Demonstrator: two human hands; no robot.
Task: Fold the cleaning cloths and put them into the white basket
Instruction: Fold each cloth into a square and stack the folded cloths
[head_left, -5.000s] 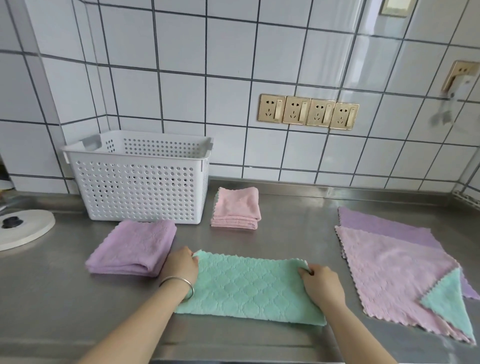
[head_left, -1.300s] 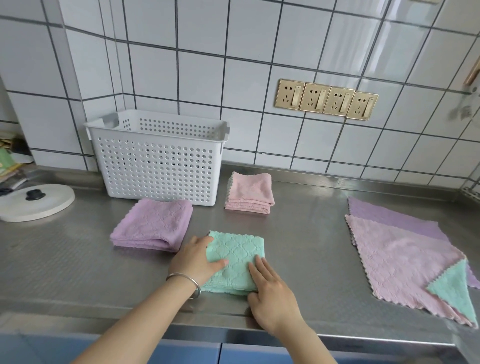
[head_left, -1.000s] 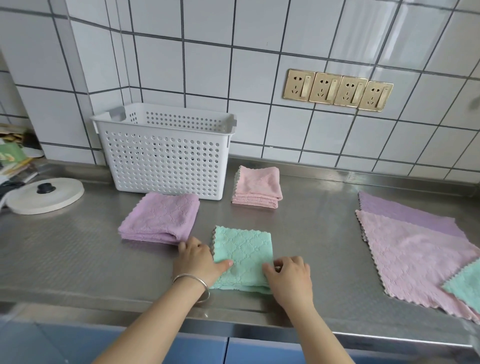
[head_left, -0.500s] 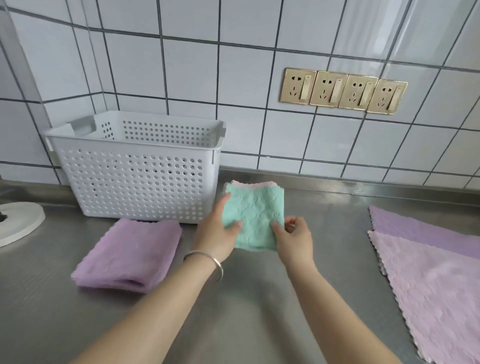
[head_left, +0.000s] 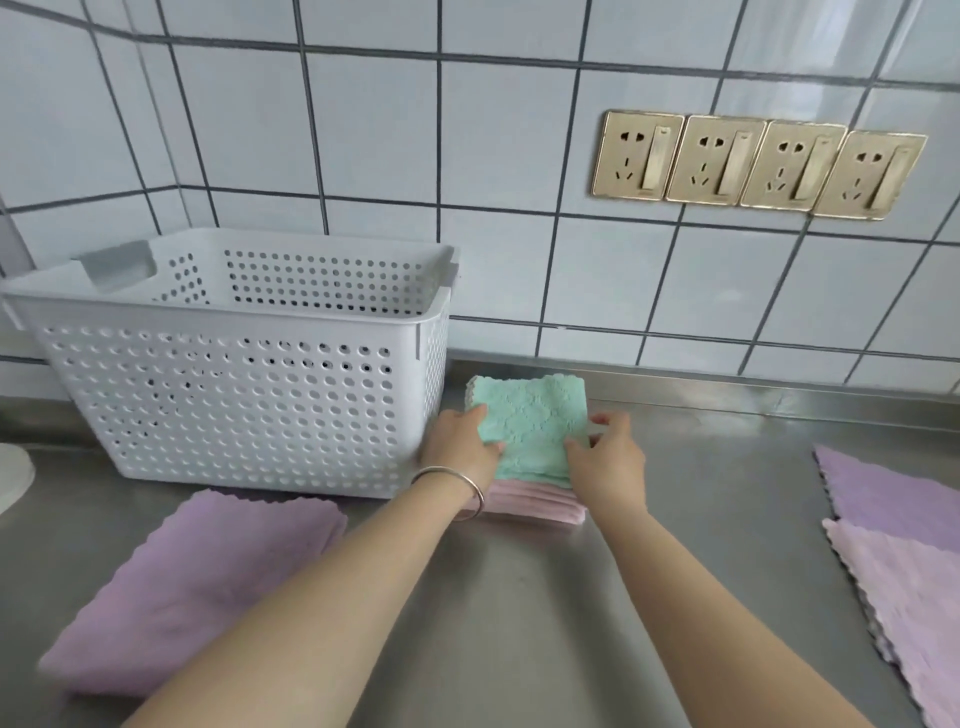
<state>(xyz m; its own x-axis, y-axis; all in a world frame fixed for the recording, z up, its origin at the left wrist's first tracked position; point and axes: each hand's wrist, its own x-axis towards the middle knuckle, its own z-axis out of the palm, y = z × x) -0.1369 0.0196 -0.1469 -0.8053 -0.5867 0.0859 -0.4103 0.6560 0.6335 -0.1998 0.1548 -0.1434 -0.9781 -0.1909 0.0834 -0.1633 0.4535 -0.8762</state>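
— What have your fingers got?

— My left hand (head_left: 460, 441) pinches the near left corner of the folded green cloth (head_left: 530, 423), thumb on its quilted, fluffy top. My right hand (head_left: 605, 460) pinches the right edge, fingers curled.

— Where's it sitting?

— Square on the folded pink cloth (head_left: 535, 505), soft layered edges showing, just right of the white basket (head_left: 234, 395), perforated plastic.

— Around that?

— A folded purple cloth (head_left: 197, 582) near left on the brushed steel counter (head_left: 727, 467). Unfolded scalloped cloths (head_left: 904, 561) far right.
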